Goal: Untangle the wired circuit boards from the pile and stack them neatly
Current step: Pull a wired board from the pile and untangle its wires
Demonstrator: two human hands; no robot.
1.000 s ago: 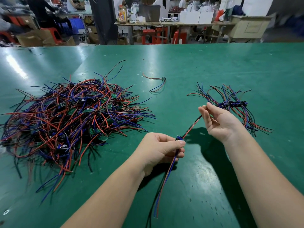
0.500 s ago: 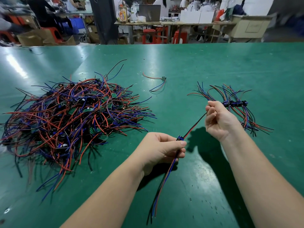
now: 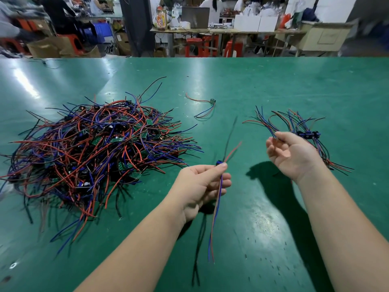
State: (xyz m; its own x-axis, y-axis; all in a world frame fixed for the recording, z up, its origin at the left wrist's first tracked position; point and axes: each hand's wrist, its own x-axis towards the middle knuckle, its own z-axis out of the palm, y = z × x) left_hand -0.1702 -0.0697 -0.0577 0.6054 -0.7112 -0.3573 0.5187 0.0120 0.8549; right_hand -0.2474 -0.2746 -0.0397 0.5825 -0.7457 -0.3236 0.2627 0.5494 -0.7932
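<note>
Head view: your left hand (image 3: 201,186) is to the right of the pile (image 3: 94,148) and nearer to you. It pinches one wired board (image 3: 219,163) between thumb and curled fingers. The small blue board peeks out just above the thumb tip. A black and a red lead fan up and away from it, blurred. The blue and red leads hang down past your palm, clear of the counter (image 3: 273,85).

Your right hand (image 3: 292,157) is farther right of the pile, palm up, fingers loosely spread and grasping nothing. Its fingertips overlap the near wires of the sorted stack (image 3: 307,133), which lies farthest right of the pile. You cannot tell whether they touch. The hand covers part of that stack.

One lone board (image 3: 212,101) with its leads lies beyond the pile's right edge. Inside the pile, most boards are buried under red, blue and black wires, and only a few green corners show.
</note>
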